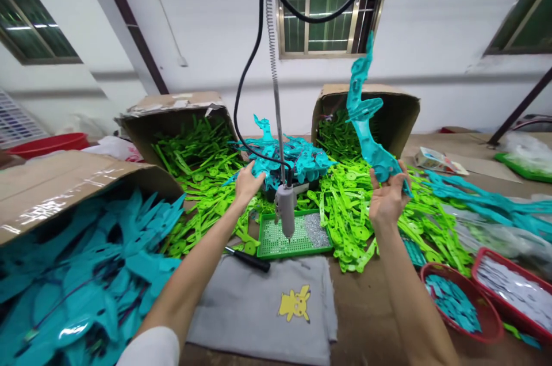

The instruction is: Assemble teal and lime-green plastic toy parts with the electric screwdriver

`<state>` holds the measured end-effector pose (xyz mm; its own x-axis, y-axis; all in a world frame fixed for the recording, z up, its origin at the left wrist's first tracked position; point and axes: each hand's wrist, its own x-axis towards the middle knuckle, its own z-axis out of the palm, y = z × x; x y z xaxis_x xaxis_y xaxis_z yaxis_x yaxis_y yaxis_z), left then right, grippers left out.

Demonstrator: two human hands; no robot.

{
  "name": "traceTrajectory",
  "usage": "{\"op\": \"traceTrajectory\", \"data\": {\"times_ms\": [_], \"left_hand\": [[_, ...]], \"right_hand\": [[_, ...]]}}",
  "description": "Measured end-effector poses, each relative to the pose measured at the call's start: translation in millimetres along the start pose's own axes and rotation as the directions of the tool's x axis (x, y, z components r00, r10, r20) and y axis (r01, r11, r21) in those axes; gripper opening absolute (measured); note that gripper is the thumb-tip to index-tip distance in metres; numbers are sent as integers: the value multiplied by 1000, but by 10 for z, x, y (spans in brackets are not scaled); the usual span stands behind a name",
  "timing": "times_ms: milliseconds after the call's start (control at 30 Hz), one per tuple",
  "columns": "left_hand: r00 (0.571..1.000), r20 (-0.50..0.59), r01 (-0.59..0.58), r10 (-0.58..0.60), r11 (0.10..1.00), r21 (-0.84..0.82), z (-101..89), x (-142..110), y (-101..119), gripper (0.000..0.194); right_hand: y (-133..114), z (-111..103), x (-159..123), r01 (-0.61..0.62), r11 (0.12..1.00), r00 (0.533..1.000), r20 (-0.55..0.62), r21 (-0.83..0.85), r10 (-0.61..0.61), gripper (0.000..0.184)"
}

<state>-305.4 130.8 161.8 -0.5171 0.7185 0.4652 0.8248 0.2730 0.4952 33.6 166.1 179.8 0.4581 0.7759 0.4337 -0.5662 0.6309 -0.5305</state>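
My right hand (pixel 389 199) is closed around the lower end of a long, curved teal plastic part (pixel 366 133), held up at a tilt above the bright green pieces. My left hand (pixel 248 185) reaches to the near left side of a heap of teal plastic parts (pixel 297 156) in a dark container. Its thumb and finger lie on either side of a teal edge there; the fingertips are partly hidden. Between my arms a grey electric screwdriver (pixel 285 210) hangs upright from a spring, over a green tray (pixel 276 248) with small silvery screws (pixel 317 228).
Bright green plastic pieces (pixel 349 205) spread around the tray. Two cardboard boxes (pixel 409 107) lie open at the back. A box of teal parts (pixel 86 279) is at left. A black-handled tool (pixel 250 260) lies by a grey cloth (pixel 241 314). Red baskets (pixel 491 320) stand at right.
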Motion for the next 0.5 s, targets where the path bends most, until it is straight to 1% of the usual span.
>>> {"op": "traceTrajectory", "data": {"times_ms": [100,167,267,333,367,433,467,500], "left_hand": [[998,-66,-16,13,998,-56,-20,13,45,62],[994,-111,-33,22,995,-97,-40,2,81,61],[984,-174,-59,32,987,-152,-73,-42,122,57],[986,-157,-86,59,982,-169,-99,-88,126,54],[989,-126,-100,80,983,-155,-115,-117,120,54],[992,-53,-114,111,992,-59,-152,-182,96,55],[993,-29,-110,111,994,13,-171,-216,79,56],[995,-21,-100,102,991,86,-190,-246,61,57]], "right_hand": [[-109,-21,35,27,1000,999,-32,3,-27,39],[-162,-45,29,39,999,999,-31,15,-38,39],[-160,-76,-8,61,998,998,-28,7,-61,37],[-106,-99,-29,47,998,998,-35,-43,-49,36],[-71,-113,-36,9,997,999,-33,-77,-12,36],[-6,-141,-50,-88,987,996,-25,-134,85,38],[17,-153,-58,-114,983,994,-21,-144,112,38],[33,-160,-66,-110,984,994,-20,-139,108,38]]}}
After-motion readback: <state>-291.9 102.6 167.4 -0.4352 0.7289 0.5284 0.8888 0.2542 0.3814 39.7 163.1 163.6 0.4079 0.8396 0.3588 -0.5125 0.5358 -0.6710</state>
